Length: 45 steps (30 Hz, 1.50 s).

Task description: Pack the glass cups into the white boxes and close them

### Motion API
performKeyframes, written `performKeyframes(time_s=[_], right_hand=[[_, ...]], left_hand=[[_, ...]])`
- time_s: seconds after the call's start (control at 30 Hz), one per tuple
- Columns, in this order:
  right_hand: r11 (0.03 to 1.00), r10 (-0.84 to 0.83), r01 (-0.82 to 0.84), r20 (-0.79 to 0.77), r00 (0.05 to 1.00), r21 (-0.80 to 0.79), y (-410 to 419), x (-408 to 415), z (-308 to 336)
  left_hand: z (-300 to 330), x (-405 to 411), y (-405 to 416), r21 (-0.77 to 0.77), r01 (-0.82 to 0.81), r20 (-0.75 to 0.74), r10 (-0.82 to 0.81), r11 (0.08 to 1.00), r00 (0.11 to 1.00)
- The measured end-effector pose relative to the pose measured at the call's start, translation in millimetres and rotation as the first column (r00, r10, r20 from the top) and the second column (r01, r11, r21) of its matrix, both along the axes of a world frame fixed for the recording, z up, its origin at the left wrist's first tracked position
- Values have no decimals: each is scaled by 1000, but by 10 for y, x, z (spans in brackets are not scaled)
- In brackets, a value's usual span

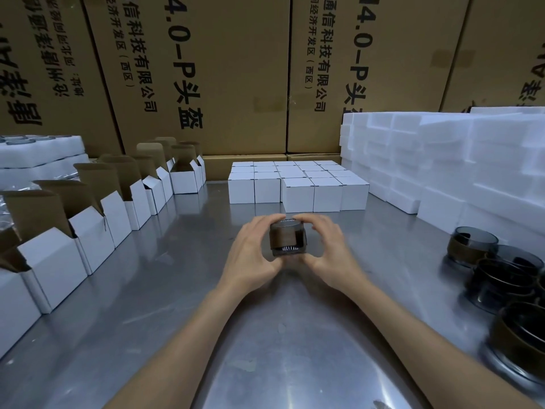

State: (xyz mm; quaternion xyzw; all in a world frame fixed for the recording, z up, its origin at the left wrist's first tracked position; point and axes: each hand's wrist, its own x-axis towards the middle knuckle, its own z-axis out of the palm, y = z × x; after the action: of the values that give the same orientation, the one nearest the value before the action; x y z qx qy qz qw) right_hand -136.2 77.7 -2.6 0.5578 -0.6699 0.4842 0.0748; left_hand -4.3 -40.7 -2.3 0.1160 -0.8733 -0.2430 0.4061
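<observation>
Head view: both hands meet over the middle of the steel worktop (177,261) and share one dark glass cup (287,237) — the left hand (253,255) curls round its left side, the right hand (330,252) round its right, thumbs underneath, fingertips on the rim. Beyond the hands stands a block of closed white boxes (298,185). Left of the left hand runs a row of open boxes (97,214) with flaps up. Right of the right hand, more glass cups (498,270) cluster — foam blocks (442,160) are stacked behind them.
</observation>
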Motion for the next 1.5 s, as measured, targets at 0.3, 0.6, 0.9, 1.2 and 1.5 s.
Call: performKeyframes(time_s=[0.3, 0.6, 0.9, 1.2, 1.5], right_hand=[[998, -6, 2, 73, 997, 56, -6, -15, -13], [998, 16, -18, 19, 1000, 62, -1, 26, 21], [998, -31, 28, 36, 999, 59, 8, -12, 7], [995, 34, -46, 120, 992, 93, -3, -2, -9], [1000, 13, -13, 2, 1000, 19, 1, 32, 35]], left_hand=[[-25, 2, -17, 184, 18, 17, -21, 983, 1000], [-11, 12, -15, 49, -62, -20, 63, 997, 998], [-8, 14, -1, 8, 1, -19, -1, 1000, 1000], [-40, 26, -38, 150, -11, 6, 10, 989, 1000], [-37, 17, -29, 34, 4, -9, -4, 999, 1000]])
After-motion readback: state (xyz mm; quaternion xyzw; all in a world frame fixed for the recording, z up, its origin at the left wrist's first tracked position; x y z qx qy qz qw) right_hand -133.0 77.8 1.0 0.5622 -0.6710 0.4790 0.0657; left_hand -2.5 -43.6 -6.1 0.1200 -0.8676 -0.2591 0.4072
